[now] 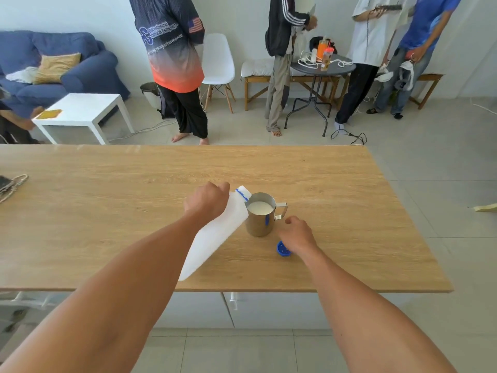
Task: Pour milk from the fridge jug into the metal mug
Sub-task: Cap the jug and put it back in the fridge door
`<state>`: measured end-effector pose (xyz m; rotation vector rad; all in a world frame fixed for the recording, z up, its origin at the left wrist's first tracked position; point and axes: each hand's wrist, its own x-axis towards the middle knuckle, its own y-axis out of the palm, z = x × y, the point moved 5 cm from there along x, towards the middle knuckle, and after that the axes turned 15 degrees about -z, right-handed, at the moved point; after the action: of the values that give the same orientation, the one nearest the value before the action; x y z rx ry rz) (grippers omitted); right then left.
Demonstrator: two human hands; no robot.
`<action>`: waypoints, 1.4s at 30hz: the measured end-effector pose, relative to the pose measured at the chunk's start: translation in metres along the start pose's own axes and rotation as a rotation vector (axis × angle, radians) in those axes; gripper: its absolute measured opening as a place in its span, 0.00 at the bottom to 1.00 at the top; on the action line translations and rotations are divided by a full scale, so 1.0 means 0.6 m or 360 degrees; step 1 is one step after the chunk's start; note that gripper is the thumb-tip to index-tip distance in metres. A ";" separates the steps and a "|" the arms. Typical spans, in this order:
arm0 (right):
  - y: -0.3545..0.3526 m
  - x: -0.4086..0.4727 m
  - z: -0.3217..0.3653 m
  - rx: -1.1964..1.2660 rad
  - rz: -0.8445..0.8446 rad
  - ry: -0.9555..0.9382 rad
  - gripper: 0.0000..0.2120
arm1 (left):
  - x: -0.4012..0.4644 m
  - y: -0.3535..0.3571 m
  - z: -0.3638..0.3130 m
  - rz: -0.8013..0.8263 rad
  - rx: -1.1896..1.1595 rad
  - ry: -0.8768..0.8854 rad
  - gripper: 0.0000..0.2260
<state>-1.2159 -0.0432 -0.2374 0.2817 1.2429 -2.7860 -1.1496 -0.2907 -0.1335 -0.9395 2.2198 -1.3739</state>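
Note:
A white plastic milk jug (pixel 215 238) is tilted steeply, its blue-ringed mouth resting over the rim of the metal mug (pixel 259 220). My left hand (pixel 208 200) is shut on the jug's handle near the top. The mug stands upright on the wooden table (pixel 107 211), its handle pointing right, and white milk fills it close to the rim. My right hand (pixel 297 234) rests on the table just right of the mug, fingers loosely curled, holding nothing. The jug's blue cap (pixel 282 249) lies on the table beside my right wrist.
A dark item with a cord (pixel 10 185) lies at the table's left edge. Beyond the far edge several people stand near a white chair (pixel 217 60), a round dark table (pixel 322 68) and a white side table (pixel 80 111).

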 end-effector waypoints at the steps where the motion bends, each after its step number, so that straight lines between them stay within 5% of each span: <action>1: 0.007 -0.004 -0.003 -0.0154 0.0073 -0.0065 0.26 | 0.000 -0.006 0.005 -0.0018 -0.0074 -0.0025 0.20; 4: 0.030 -0.018 -0.019 -0.0482 0.0205 -0.0218 0.30 | -0.005 -0.021 0.022 -0.0078 -0.0324 -0.0122 0.19; 11: 0.048 -0.044 -0.028 -0.0590 -0.0007 -0.0294 0.12 | -0.020 -0.030 0.068 -0.0109 -0.1018 -0.0261 0.13; 17: -0.003 -0.045 0.028 -0.0071 0.0066 -0.0130 0.04 | -0.038 -0.032 0.087 -0.0152 -0.1252 -0.0332 0.21; 25: -0.094 -0.068 0.176 0.1050 -0.0104 -0.0081 0.10 | -0.050 -0.041 0.102 -0.0135 -0.1325 -0.0307 0.18; 33: -0.080 -0.140 0.323 0.1245 -0.0055 -0.0602 0.14 | -0.053 -0.045 0.113 -0.0139 -0.1364 -0.0274 0.15; 42: -0.024 -0.153 0.322 0.1093 0.0032 -0.0638 0.12 | -0.058 -0.047 0.121 -0.0117 -0.1433 -0.0263 0.15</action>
<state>-1.1543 -0.1776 -0.0826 -0.2246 0.1823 -2.9409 -1.0707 -0.3218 -0.1431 -1.3424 2.6877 -0.2250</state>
